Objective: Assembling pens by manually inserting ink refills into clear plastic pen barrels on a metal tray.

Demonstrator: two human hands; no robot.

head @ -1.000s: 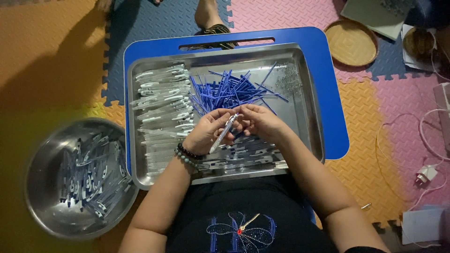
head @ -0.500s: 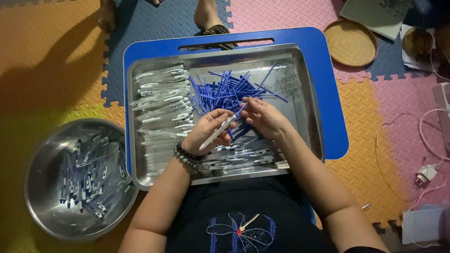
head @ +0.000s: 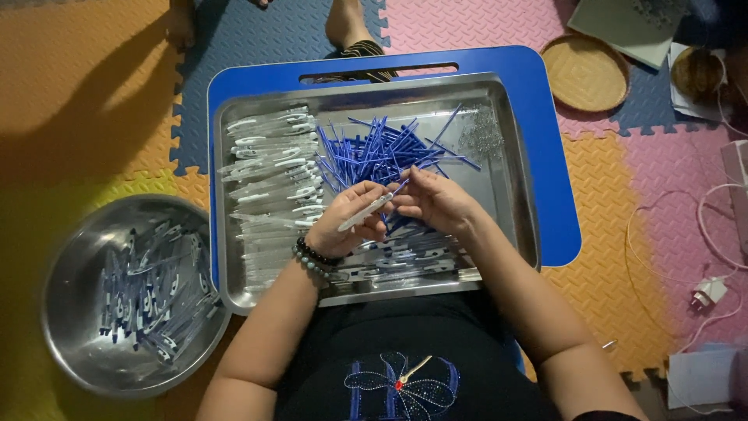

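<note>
Steel gleams under your hands: a shallow rectangular metal tray (head: 510,195) with rounded corners sits on a glossy blue board (head: 557,156), which lies on foam floor mats of interlocking squares with a ribbed surface. Your left hand (head: 351,222) is curled around a clear pen barrel (head: 366,212), held slantwise just above the tray's middle. Your right hand (head: 436,203) meets it at the barrel's upper end, pinching a thin blue refill (head: 400,185) between fingertips right at the barrel's mouth; you cannot tell how far the refill sits inside. Behind your hands a loose heap of blue refills (head: 382,148), thin straight sticks, lies tangled in the tray's far half. To its left, clear barrels (head: 269,168) with white clips lie in rough rows, translucent and hard to count. More pen parts near your wrists are partly hidden by your forearms. A beaded bracelet (head: 315,257) rings your left wrist. Beside your left elbow, a round steel bowl (head: 70,257) holds finished pens (head: 148,292), blurred together. A small glittering pile (head: 479,136) in the tray's far right corner is too fine to identify.
</note>
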